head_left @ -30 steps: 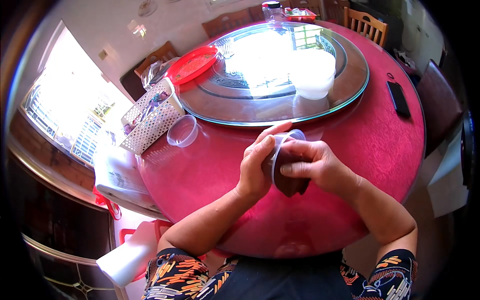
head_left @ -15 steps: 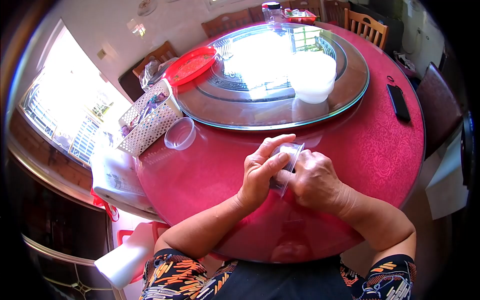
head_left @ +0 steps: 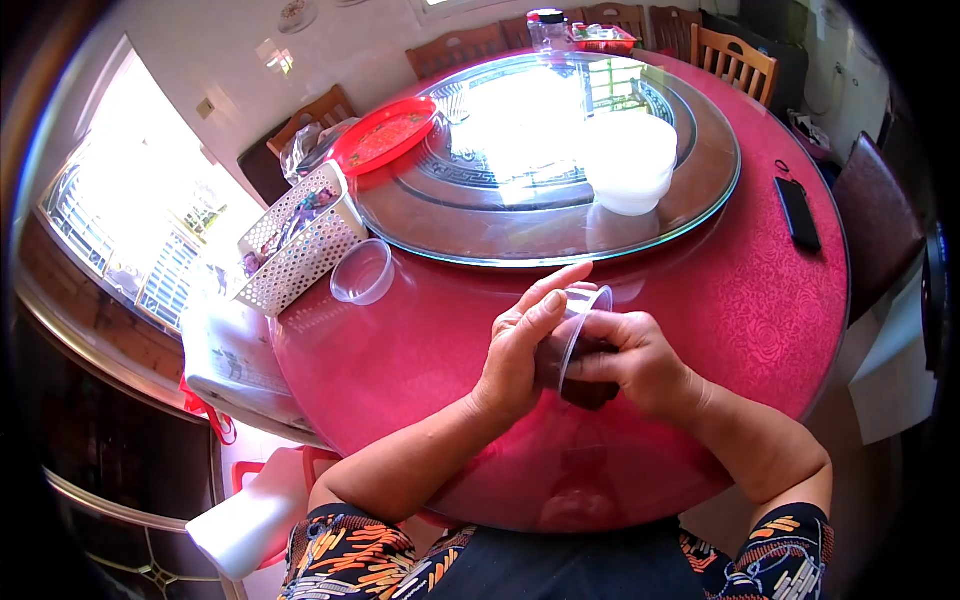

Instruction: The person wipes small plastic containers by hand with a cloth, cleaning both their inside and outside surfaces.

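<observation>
A clear round plastic tub [head_left: 574, 340] is tipped on its side between my hands, above the table's near part. My left hand [head_left: 522, 345] cups its base and side from the left, with fingers pointing up and away. My right hand [head_left: 645, 362] is closed over the rim from the right, thumb and fingers gripping the edge; some fingertips are hidden behind the plastic. Another clear plastic tub [head_left: 362, 272] stands on the table to the left, beside a white perforated basket [head_left: 300, 262] holding purple packets.
A glass turntable [head_left: 480, 235] carries a stack of white translucent tubs [head_left: 632, 165] and a red tray [head_left: 385, 135]. At the right lies a black phone [head_left: 797, 215]. Jars [head_left: 550, 32] and a red basket [head_left: 605, 42] stand at the back. Wooden chairs [head_left: 735, 55] surround the red table [head_left: 420, 340].
My right hand has shifted its grip on the tub, its fingers opening from a curled fist to hold the rim. The tub has turned slightly. My left hand stays nearly in place.
</observation>
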{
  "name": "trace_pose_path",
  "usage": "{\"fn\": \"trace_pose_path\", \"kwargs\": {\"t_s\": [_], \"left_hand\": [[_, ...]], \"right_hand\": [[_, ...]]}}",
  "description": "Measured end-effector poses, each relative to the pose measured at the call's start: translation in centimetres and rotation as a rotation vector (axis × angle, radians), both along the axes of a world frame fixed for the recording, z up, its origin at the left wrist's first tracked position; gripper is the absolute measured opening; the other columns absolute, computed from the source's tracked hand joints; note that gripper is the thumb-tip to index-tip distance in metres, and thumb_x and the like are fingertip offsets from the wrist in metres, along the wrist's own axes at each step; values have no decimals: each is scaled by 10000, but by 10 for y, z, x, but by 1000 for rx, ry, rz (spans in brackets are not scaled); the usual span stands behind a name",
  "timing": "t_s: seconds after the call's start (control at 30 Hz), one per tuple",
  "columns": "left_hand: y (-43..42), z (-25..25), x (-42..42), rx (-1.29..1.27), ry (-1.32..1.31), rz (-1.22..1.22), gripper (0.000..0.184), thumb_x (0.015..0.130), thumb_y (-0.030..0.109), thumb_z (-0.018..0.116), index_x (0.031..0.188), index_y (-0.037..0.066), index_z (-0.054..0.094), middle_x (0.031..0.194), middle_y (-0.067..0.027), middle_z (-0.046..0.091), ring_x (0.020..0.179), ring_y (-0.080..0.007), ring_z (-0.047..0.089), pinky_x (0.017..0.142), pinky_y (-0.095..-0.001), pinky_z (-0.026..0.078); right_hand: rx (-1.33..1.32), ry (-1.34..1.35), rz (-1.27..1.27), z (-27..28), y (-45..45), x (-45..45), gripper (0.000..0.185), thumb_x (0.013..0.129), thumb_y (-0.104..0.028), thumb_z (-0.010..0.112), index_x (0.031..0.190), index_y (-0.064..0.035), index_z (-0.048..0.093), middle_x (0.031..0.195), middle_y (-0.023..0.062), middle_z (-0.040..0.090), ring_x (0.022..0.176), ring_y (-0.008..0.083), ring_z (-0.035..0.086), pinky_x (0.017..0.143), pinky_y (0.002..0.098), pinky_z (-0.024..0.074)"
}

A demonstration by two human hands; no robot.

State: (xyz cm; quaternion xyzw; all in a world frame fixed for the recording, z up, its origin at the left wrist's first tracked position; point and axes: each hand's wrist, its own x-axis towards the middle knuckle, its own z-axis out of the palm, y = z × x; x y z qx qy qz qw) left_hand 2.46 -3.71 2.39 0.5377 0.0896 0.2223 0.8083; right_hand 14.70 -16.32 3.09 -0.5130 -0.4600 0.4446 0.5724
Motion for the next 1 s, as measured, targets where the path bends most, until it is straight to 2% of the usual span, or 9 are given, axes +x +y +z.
{"fn": "trace_pose_path", "kwargs": {"t_s": [0.07, 0.2, 0.23, 0.33, 0.37, 0.47, 0.5, 0.7, 1.0], "left_hand": [[2, -1, 1, 18, -13, -26, 554, 1036, 362, 472, 1471, 19, 484, 1233, -157, 654, 1097, -212, 650, 966, -345, 517], [4, -5, 0, -48, -89, -113, 712, 985, 405, 512, 1561, 28, 329, 1375, -149, 567, 1288, -249, 536, 1127, -397, 398], [5, -2, -1, -120, -121, -186, 860, 898, 339, 616, 1609, 59, 219, 1478, -141, 480, 1365, -271, 472, 1187, -410, 320], [0, 0, 3, -10, -183, -197, 989, 802, 239, 700, 1628, 94, 176, 1534, -134, 418, 1397, -290, 452, 1198, -419, 312], [5, -2, 5, -92, -255, -292, 1123, 746, 39, 804, 1641, 138, 133, 1554, -130, 370, 1442, -249, 372, 1177, -399, 350], [2, 2, 5, 93, -151, -193, 1166, 714, -32, 832, 1638, 136, 139, 1564, -138, 364, 1444, -251, 372, 1152, -410, 406], [7, 1, 5, 87, -149, -205, 1190, 702, -16, 877, 1634, 132, 150, 1557, -142, 378, 1433, -249, 391, 1114, -409, 459], [11, -2, 5, 129, -64, -131, 1181, 650, 104, 957, 1595, 66, 251, 1469, -139, 494, 1323, -247, 516, 1092, -400, 479], [21, -9, 2, 190, -100, -132, 1055, 659, 197, 958, 1524, 8, 385, 1394, -124, 560, 1251, -237, 565, 1077, -394, 475]], "right_hand": [[-6, 195, -62, 1, 1, -1, 197, 912, -82, 702, 1100, -23, 709, 989, 60, 693, 915, 125, 641, 849, 294, 537], [7, 658, -98, 5, 3, 7, 239, 962, -68, 618, 1186, 6, 663, 1051, 74, 701, 938, 157, 682, 871, 305, 558], [46, 708, -101, -1, 6, 14, 267, 982, -70, 582, 1231, 15, 629, 1076, 87, 703, 957, 175, 696, 880, 313, 567], [148, 802, -75, 4, 2, 29, 266, 1008, -96, 552, 1246, 11, 602, 1096, 98, 699, 972, 180, 696, 885, 334, 572], [143, 785, -117, 3, 5, 32, 269, 1015, -102, 541, 1253, 12, 594, 1101, 102, 698, 971, 184, 697, 888, 341, 573], [169, 769, -91, 2, 4, 35, 278, 1005, -100, 553, 1258, 6, 592, 1087, 101, 694, 968, 179, 695, 880, 333, 579], [167, 766, -90, 2, 4, 34, 283, 1001, -97, 554, 1262, 7, 592, 1086, 101, 693, 964, 179, 695, 877, 333, 582], [167, 702, -52, 5, 2, 33, 312, 964, -69, 587, 1265, 11, 608, 1094, 100, 692, 954, 181, 701, 874, 334, 589], [197, 588, 33, 8, -1, 29, 350, 916, -76, 690, 1253, 11, 646, 1075, 84, 707, 943, 170, 694, 870, 317, 574]]}}
